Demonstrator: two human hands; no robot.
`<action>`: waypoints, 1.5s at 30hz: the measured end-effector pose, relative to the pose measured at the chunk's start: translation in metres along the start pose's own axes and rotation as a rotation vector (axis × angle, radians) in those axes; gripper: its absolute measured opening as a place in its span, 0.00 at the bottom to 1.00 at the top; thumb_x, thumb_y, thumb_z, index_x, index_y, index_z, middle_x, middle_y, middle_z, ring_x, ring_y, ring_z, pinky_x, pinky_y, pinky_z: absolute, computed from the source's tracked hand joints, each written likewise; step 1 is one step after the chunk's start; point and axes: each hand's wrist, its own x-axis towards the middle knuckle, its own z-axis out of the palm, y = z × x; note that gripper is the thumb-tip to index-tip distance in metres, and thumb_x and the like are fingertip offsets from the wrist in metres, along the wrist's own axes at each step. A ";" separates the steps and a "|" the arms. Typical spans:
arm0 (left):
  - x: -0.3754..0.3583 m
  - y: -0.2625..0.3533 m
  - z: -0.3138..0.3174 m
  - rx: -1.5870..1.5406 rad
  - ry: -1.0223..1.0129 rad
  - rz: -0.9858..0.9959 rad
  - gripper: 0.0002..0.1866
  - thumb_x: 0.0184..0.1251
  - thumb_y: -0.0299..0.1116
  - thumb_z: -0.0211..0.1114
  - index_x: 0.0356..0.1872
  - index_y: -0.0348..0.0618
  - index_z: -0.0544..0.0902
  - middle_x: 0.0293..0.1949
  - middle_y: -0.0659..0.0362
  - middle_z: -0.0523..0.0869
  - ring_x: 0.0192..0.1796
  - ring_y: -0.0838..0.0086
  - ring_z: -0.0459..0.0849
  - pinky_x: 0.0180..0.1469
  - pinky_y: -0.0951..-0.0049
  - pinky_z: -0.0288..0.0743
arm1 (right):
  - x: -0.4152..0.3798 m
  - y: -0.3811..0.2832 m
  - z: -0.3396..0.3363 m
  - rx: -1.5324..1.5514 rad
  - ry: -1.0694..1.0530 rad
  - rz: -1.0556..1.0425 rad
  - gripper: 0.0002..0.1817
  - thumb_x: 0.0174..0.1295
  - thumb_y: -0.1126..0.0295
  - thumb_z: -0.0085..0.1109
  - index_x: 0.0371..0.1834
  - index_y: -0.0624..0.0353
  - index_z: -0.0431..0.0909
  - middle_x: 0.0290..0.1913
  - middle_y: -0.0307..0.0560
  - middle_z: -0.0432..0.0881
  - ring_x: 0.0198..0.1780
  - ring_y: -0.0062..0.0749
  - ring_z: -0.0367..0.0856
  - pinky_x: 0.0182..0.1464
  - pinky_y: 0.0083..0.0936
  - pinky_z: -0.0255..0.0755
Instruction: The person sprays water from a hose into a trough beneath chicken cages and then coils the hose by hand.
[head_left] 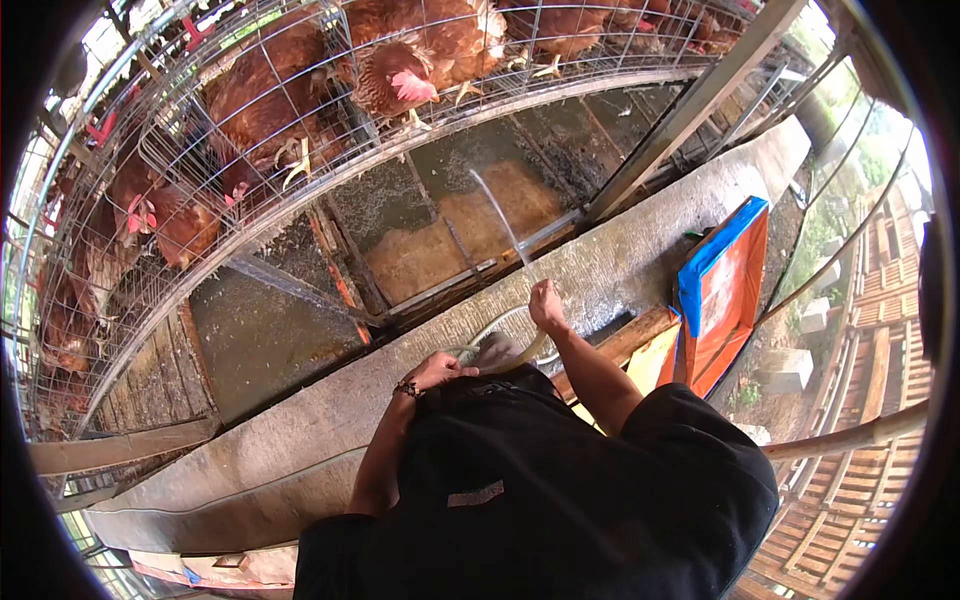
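My right hand is closed around the end of a pale hose. A thin jet of water shoots from it, away from me, over the wet troughs below the cages. The hose curves back toward my body, where my left hand, with a dark bracelet at its wrist, is closed on it. Another loop of hose shows just beyond that hand. Under the jet lie a patch of brown sediment and murky water between dividers.
Brown hens stand in a curved wire cage above the troughs. A slanted post rises ahead. On the concrete walkway, to my right, stands an orange tray with a blue rim. Bamboo slats lie farther right.
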 end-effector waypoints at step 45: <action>-0.002 -0.004 -0.001 0.003 0.004 0.003 0.33 0.42 0.69 0.66 0.13 0.44 0.76 0.14 0.69 0.69 0.21 0.84 0.67 0.24 0.77 0.59 | -0.006 0.005 -0.001 -0.075 -0.098 0.004 0.17 0.51 0.70 0.49 0.46 0.58 0.65 0.35 0.68 0.77 0.40 0.63 0.76 0.45 0.46 0.69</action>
